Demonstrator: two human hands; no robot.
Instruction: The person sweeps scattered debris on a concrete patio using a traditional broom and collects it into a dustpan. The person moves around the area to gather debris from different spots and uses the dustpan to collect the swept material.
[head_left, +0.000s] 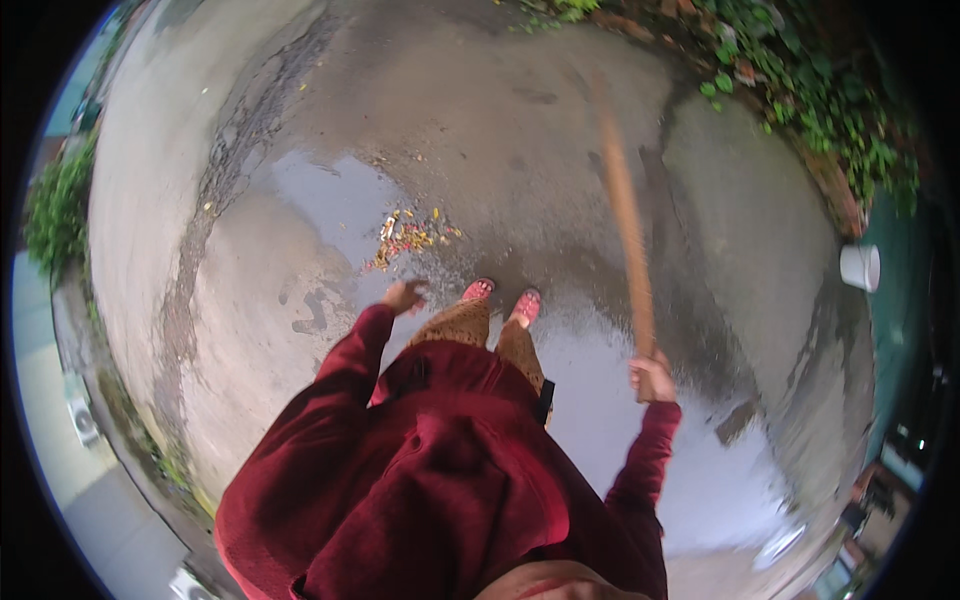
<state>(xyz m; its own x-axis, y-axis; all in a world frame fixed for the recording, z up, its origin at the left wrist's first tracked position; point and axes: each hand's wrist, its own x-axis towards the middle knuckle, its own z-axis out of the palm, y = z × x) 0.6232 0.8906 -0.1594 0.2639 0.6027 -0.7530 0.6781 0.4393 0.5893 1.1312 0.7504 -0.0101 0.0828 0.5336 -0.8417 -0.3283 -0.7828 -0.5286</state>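
Note:
My right hand (652, 377) grips the near end of a long brown stick broom (628, 220). The broom points away from me over the wet ground, and its far end is thin and smeared by motion. My left hand (404, 297) hangs in front of my left leg with nothing in it, its fingers loosely apart and slightly blurred. Just beyond that hand lies a loose pile of yellow and red leaves or petals (410, 238), on wet concrete beside a puddle (335, 190). The broom is well to the right of the pile.
I stand in red sandals (480, 289) on wet concrete. A rough, cracked strip (222, 165) runs along the left. Green plants (820, 110) grow behind a low brick edge at the far right, near a white bucket (860, 267). Another puddle (590, 390) lies at my feet.

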